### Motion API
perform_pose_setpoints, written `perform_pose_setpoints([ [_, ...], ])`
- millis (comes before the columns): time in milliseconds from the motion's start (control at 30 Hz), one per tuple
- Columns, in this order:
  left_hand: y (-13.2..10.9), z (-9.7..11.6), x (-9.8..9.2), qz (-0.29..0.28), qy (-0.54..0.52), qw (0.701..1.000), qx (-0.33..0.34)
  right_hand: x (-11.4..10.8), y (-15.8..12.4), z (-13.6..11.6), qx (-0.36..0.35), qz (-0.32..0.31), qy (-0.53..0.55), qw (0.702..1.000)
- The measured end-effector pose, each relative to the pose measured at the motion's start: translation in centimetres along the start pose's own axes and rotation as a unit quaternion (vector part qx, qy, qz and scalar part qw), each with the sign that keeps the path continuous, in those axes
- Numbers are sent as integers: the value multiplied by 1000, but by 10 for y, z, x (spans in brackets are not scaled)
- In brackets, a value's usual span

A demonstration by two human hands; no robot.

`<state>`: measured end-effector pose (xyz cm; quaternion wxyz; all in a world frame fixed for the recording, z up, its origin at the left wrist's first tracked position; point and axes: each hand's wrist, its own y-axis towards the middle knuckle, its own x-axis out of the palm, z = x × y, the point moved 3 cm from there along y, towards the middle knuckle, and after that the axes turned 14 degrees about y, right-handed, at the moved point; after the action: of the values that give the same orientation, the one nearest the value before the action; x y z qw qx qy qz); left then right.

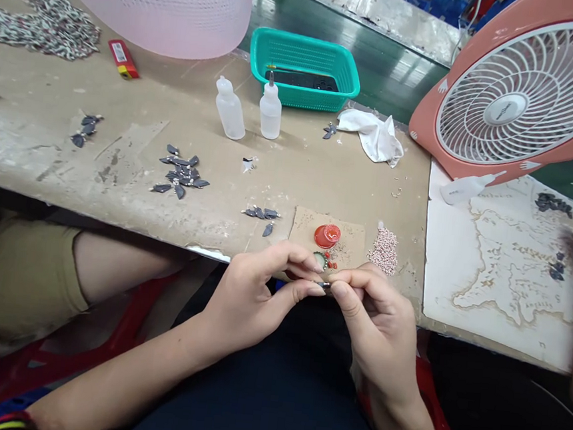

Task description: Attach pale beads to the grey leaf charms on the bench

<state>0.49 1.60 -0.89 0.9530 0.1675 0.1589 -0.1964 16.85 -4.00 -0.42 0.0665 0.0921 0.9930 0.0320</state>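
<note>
Small dark piece (320, 285) under close work

I judge the step as fine fitting, the next move calling for steady pinches; my left hand (252, 292) closes thumb and forefinger on the piece, my right hand (382, 324) pinches its pale end, near the bench (220, 176) edge; just beyond, a red cup (325, 236); farther, plastic bottles (270, 116), then a green basket (306, 43).

We have one view, worn on the head. From the wearer's side of the red cap (327, 235), we look forward and steeply down at the table (300, 169). We are close: the left hand (254, 296) and right hand (380, 317) loom large just nearer than the cap. Beyond it, our field reaches the green basket (307, 98); rightward, the fan (506, 108).
</note>
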Motion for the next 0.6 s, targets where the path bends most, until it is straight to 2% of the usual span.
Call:
perform_pose_setpoints([
  [100, 2, 0, 0, 1, 0, 1000, -3, -2, 0, 1, -2, 9, 2, 1000],
  [300, 4, 1, 2, -24, 33, 999, -7, 1, 4, -1, -25, -32, -39, 998],
  [500, 7, -4, 4, -61, 47, 996, -47, -1, 8, 3, -33, -60, -53, 996],
  [567, 12, -10, -5, -63, 77, 993, -57, -12, 10, 7, -47, -34, -76, 995],
  [600, 15, -15, -14, -46, 110, 991, -64, -22, 10, 9, -59, 0, -103, 993],
])
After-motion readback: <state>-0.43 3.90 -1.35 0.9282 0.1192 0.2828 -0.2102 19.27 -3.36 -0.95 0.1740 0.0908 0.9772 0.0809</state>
